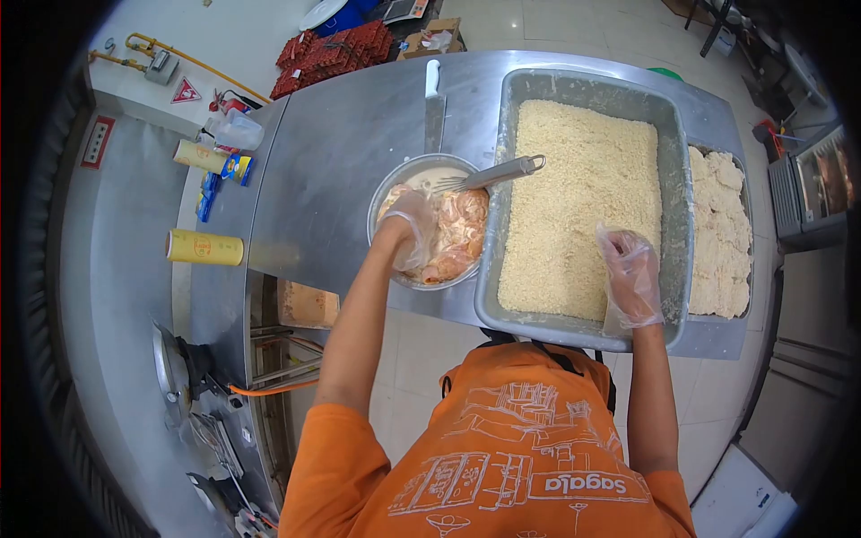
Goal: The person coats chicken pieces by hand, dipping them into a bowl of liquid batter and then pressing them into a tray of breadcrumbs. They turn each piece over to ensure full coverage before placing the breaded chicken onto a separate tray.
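Note:
My left hand, in a clear plastic glove, reaches into a round metal bowl of raw meat pieces, which look like chicken, in a pale, milky liquid. Its fingers are mostly hidden against the meat, so their grip does not show. A whisk leans in the bowl, its handle over the grey tub's edge. My right hand, also gloved, is at the right side of the grey tub, over pale breadcrumbs. Its fingers are curled; whatever they may hold is hidden.
Right of the tub sits a tray of crumb-coated pieces. A white-handled knife lies behind the bowl on the steel table. Yellow film rolls stand at left. Red racks and a cardboard box are beyond the table.

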Demonstrator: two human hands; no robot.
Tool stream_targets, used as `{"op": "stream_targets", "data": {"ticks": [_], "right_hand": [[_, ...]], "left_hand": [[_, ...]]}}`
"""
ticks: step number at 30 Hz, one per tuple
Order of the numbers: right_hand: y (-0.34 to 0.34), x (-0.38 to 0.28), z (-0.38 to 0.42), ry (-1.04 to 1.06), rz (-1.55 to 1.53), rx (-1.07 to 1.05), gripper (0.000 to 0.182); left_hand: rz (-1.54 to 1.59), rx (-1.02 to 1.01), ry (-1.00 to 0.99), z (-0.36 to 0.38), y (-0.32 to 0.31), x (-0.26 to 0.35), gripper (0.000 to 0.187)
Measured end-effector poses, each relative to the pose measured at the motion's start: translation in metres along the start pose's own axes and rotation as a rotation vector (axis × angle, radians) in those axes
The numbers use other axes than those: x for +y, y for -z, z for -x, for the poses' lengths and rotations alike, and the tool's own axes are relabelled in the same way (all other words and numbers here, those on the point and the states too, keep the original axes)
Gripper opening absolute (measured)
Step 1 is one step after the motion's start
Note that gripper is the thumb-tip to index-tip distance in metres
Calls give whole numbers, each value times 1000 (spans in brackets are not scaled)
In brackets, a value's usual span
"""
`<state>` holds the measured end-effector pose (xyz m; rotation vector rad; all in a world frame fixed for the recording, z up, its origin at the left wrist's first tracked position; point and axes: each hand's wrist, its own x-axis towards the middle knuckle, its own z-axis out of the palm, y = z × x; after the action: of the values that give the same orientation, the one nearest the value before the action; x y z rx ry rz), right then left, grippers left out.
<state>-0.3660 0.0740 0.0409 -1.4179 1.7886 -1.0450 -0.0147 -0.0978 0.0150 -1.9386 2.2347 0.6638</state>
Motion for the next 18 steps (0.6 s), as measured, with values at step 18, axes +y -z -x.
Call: {"op": "stream_targets", "data": {"ticks": [18], "right_hand": [[-1,5,1,30,-32,-5,20]], "left_hand": [[-135,-105,-178,-10,-28,-5,19]]}}
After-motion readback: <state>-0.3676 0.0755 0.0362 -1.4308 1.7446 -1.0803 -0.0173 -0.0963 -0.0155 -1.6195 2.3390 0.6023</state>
